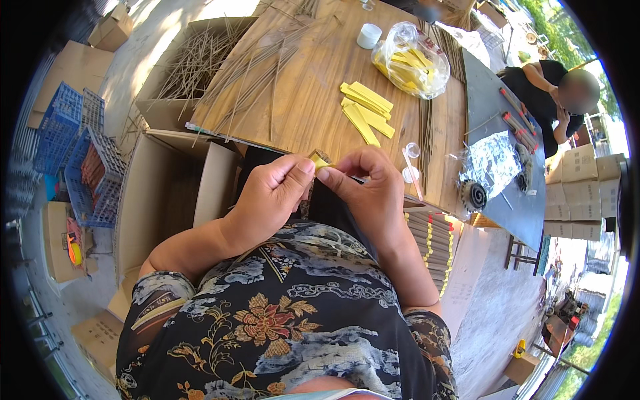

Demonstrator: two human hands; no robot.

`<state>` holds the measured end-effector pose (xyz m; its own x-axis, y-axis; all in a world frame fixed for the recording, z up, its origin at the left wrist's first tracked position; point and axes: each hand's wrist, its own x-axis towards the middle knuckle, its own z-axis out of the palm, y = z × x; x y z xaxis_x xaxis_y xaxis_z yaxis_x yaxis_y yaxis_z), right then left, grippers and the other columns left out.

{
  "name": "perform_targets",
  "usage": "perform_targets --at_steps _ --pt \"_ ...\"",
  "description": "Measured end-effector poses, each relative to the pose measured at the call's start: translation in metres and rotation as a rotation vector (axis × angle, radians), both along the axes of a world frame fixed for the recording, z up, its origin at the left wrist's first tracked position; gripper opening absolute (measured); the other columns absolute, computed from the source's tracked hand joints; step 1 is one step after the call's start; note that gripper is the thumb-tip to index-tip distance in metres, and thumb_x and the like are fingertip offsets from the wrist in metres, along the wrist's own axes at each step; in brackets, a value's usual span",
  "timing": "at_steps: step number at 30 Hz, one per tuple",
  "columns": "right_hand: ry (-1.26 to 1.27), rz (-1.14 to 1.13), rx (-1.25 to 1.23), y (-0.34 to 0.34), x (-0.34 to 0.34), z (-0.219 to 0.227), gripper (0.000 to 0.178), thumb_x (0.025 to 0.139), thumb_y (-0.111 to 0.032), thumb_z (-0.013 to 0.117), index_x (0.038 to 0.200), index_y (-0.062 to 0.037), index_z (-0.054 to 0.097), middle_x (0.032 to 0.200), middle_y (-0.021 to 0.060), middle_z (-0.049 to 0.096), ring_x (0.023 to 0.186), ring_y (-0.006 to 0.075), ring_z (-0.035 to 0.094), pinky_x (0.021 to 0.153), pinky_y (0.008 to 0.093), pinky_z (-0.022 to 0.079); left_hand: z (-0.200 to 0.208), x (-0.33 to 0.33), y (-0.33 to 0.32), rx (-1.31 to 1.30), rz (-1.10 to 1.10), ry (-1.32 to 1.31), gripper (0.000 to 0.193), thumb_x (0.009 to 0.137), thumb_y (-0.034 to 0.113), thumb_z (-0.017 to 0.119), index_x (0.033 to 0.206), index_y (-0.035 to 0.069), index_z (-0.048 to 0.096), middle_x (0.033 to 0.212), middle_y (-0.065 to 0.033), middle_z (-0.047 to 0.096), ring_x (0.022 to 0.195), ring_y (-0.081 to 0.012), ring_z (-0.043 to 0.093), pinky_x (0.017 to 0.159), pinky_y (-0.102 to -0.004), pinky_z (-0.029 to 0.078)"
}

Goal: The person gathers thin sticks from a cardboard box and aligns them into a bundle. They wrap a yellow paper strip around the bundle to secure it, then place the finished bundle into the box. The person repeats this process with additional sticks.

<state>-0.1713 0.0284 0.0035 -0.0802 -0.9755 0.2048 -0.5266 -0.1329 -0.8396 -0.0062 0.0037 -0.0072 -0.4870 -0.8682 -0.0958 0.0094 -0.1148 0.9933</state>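
Note:
My left hand (pixel 272 189) is closed around a slim brown bundle (pixel 323 154), apparently thin sticks, held close to my body at the table's near edge. A yellow paper strip (pixel 320 162) lies around its upper end. My right hand (pixel 368 188) pinches the strip between thumb and forefinger, touching the bundle's side. Most of the bundle is hidden behind my fingers. Just beyond my hands, several loose yellow strips (pixel 368 109) lie fanned on the wooden table (pixel 327 53). To their right are a small clear cup (pixel 413 150), a white lid (pixel 407 176) and a thin pinkish stick (pixel 409 161).
A clear bag of yellow strips (pixel 410 61) and a white jar (pixel 369 36) stand farther back. Thin brown sticks (pixel 200 63) fill a carton at left. Below right are banded bundles (pixel 427 243). A person (pixel 543 87) sits beyond the grey table (pixel 493 110).

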Motion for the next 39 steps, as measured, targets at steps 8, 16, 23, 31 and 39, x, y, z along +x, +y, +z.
perform_targets --at_steps 8,16,23,31,39 --pt "-0.509 0.134 0.277 0.011 -0.004 -0.011 0.019 0.083 -0.016 0.062 0.088 0.0018 0.061 0.073 0.0043 0.06 0.065 0.0074 0.051 0.06 0.0224 0.042 0.001 -0.007 0.009 -0.212 -0.025 -0.075 0.038 0.095 0.022 0.04 0.126 0.0 0.042 0.069 0.0011 0.046 0.058 -0.0037 0.04 0.053 -0.017 0.036" --pt "-0.979 0.585 0.285 0.007 -0.013 -0.013 0.02 0.086 -0.01 0.055 0.099 0.0048 0.053 0.087 0.0072 0.06 0.079 0.014 0.059 0.075 0.0257 0.047 0.008 -0.003 0.005 0.031 -0.27 0.118 0.05 0.095 0.022 0.04 0.137 0.005 0.02 0.064 0.0005 0.043 0.058 -0.0046 0.04 0.051 -0.017 0.037" --pt "-0.762 0.587 0.324 0.007 -0.029 -0.014 0.021 0.084 -0.009 0.059 0.101 0.0024 0.054 0.09 0.0052 0.059 0.083 0.011 0.056 0.075 0.0244 0.045 0.003 -0.002 -0.001 0.313 -0.394 0.215 0.079 0.091 0.034 0.047 0.139 0.009 -0.011 0.079 -0.0031 0.046 0.059 -0.006 0.041 0.047 -0.0169 0.036" --pt "-0.668 0.554 0.37 0.01 -0.034 -0.009 0.027 0.082 -0.012 0.063 0.104 0.0025 0.054 0.09 0.0024 0.057 0.082 0.0078 0.053 0.073 0.0221 0.044 0.004 -0.005 0.004 0.314 -0.358 0.213 0.079 0.091 0.033 0.046 0.138 0.009 -0.013 0.077 -0.0032 0.047 0.057 -0.0059 0.042 0.047 -0.0168 0.036" --pt "-0.144 0.265 -0.118 0.004 -0.026 -0.008 0.038 0.067 -0.019 0.077 0.097 -0.0027 0.06 0.09 0.0046 0.051 0.087 0.0128 0.046 0.073 0.0252 0.04 0.008 -0.001 0.001 0.271 -0.306 0.137 0.078 0.092 0.034 0.045 0.138 0.008 -0.013 0.07 -0.0032 0.047 0.055 -0.0053 0.04 0.047 -0.0164 0.034"
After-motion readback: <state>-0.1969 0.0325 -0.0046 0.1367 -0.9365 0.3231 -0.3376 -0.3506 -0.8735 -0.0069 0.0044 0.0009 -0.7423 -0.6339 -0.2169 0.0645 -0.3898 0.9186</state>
